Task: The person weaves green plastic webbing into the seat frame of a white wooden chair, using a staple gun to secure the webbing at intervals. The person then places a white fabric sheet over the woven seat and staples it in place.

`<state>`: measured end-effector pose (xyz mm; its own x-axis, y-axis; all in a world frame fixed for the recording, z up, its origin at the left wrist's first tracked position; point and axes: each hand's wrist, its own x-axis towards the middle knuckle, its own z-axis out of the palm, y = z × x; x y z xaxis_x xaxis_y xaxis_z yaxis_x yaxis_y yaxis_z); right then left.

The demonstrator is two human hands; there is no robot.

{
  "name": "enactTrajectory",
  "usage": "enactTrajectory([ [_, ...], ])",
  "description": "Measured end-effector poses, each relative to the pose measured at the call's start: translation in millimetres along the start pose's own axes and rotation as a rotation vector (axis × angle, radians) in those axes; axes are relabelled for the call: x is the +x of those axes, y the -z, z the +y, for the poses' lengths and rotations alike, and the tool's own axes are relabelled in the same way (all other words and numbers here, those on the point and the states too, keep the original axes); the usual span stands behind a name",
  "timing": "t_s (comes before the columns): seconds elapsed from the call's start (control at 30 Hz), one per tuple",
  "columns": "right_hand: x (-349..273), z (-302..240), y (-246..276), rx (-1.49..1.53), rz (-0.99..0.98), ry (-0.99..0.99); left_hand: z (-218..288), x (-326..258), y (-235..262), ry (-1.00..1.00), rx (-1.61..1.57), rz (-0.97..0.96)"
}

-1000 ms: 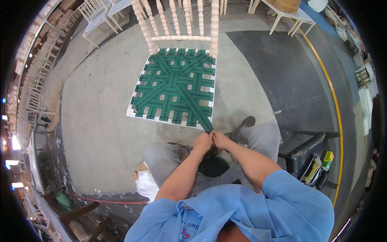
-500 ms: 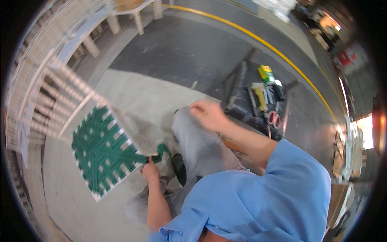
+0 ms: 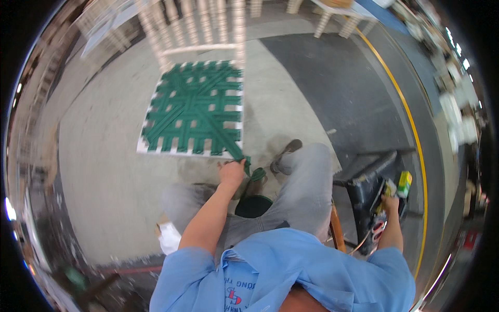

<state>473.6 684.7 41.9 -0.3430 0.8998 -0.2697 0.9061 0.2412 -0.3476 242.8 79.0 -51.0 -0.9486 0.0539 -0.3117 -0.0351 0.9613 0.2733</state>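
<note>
A pale wooden chair point(image 3: 204, 48) with turned spindles stands in front of me, its seat woven from green webbing point(image 3: 189, 104) over a white frame. At the seat's near right corner my left hand point(image 3: 231, 170) is closed on a green webbing strap point(image 3: 226, 140), which runs diagonally from the seat. The loose end point(image 3: 257, 174) hangs down between my legs. My right hand point(image 3: 389, 202) is down among the tools on a black-covered stool point(image 3: 364, 190), at a yellow tool point(image 3: 390, 187). Its fingers are blurred and partly hidden. Red-handled scissors point(image 3: 378, 229) lie beside that hand.
A green and yellow box point(image 3: 404, 183) sits at the stool's far side. White furniture with turned legs point(image 3: 347, 23) stands at the back. A yellow line point(image 3: 410, 119) crosses the floor on the right. An orange-brown wooden piece point(image 3: 338, 229) is beside my right leg.
The view has turned, bringing the chair in front of me. My right hand has gone from above my right knee to the tools on the stool. The left still holds the strap.
</note>
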Motion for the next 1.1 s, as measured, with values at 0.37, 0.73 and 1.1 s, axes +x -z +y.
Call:
enactTrajectory([
  [0.37,-65.3,-110.3,24.8,0.509,-0.193,0.34,2.8,-2.0,-14.0,-0.064,-0.13,0.037],
  [0.73,-290.1,-374.2,-107.3,0.267,-1.042,0.647,-5.5,-4.4,-1.0,-0.065,-0.104,-0.048],
  [1.1,-356.8,-417.4,-198.9,-0.013,-1.149,0.738,-9.0,-3.7,-8.9,-0.06,-0.148,-0.015],
])
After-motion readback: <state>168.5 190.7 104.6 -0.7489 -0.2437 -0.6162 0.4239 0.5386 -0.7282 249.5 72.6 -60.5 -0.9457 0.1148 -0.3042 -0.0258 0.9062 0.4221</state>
